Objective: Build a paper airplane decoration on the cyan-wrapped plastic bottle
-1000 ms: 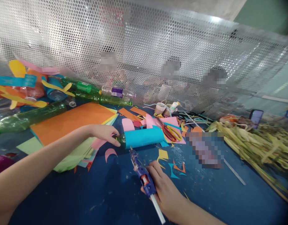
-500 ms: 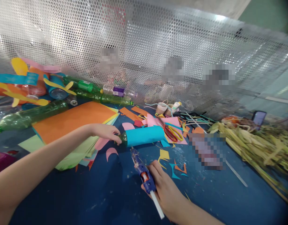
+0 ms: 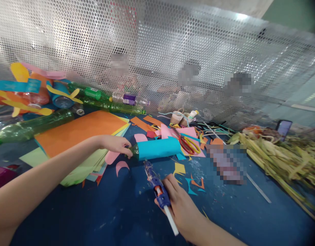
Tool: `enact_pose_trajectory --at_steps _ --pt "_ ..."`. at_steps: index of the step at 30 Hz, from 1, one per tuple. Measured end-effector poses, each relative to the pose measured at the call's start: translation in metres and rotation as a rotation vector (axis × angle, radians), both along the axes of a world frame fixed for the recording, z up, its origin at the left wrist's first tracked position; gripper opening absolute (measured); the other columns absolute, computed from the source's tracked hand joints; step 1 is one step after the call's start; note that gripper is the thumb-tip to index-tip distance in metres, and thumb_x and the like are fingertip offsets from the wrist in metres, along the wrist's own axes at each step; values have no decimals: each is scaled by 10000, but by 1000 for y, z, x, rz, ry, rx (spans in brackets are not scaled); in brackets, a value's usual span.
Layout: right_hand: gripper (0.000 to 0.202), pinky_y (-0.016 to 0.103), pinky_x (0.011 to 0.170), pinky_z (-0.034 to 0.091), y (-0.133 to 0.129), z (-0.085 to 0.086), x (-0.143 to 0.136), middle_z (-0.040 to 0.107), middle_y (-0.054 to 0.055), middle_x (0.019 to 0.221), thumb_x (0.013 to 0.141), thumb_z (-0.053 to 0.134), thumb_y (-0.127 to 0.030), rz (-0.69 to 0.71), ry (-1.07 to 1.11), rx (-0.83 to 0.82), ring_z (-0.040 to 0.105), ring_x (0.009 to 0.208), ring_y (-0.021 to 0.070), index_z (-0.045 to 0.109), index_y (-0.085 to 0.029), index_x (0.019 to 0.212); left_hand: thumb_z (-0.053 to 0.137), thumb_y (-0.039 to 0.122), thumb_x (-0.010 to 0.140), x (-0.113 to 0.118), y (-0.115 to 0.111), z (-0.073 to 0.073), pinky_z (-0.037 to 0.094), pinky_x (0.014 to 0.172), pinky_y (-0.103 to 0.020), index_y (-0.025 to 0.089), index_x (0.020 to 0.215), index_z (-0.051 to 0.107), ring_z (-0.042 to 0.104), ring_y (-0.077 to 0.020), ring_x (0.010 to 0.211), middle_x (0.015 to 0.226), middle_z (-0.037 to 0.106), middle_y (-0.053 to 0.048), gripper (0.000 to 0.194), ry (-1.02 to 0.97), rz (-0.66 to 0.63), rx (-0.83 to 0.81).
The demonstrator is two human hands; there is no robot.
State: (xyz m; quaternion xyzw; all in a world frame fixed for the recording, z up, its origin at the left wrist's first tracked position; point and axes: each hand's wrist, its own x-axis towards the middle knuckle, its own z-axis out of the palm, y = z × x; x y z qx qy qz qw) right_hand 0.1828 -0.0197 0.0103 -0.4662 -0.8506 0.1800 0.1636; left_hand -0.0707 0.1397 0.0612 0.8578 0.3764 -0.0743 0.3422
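A green bottle wrapped in blue paper [image 3: 157, 149] lies sideways on the dark blue table [image 3: 101, 218]. The fingers of my left hand [image 3: 118, 145] are closed on its neck at the left end. In my right hand [image 3: 179, 201] is a blue glue gun [image 3: 157, 187], with a white glue stick coming out of its back. The gun's nozzle points up at the lower edge of the blue paper, close to the bottle's left part. A pink curved scrap [image 3: 122, 166] lies just below the neck.
Stacked coloured paper [image 3: 80, 130] lies left, with green bottles [image 3: 37, 124] beyond. Scissors [image 3: 189, 144] rest on pink paper behind the wrapped bottle. Scraps [image 3: 190, 184] lie right of the gun. Dry husks [image 3: 277, 160] cover the right side. A perforated sheet [image 3: 157, 44] stands behind.
The glue gun and my right hand have shifted very slightly, the nozzle a little to the right. My left hand and the wrapped bottle look almost unmoved.
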Motion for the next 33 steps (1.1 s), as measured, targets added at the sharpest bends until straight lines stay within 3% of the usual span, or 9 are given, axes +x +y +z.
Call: enact_pose_trajectory --at_steps 9,15,33 --pt "123 412 804 506 -1 -10 5 481 81 977 847 481 -167 -40 -59 133 504 951 254 488 -199 966 534 428 764 0 1 0 251 447 -224 166 737 661 397 -116 546 660 562 -15 292 4 11 -24" --pt "149 411 716 533 0 -11 7 483 97 979 846 466 -174 -147 -83 173 557 848 239 474 -184 994 510 412 787 -1 1 0 257 456 -217 170 773 665 408 -112 553 686 576 -16 287 -25 -1 -61" --pt "91 371 748 530 0 3 -7 520 81 894 807 500 -174 24 -84 131 539 857 239 507 -181 898 520 439 779 -2 1 -2 247 460 -239 170 719 648 391 -103 518 650 565 -2 304 -62 7 -73"
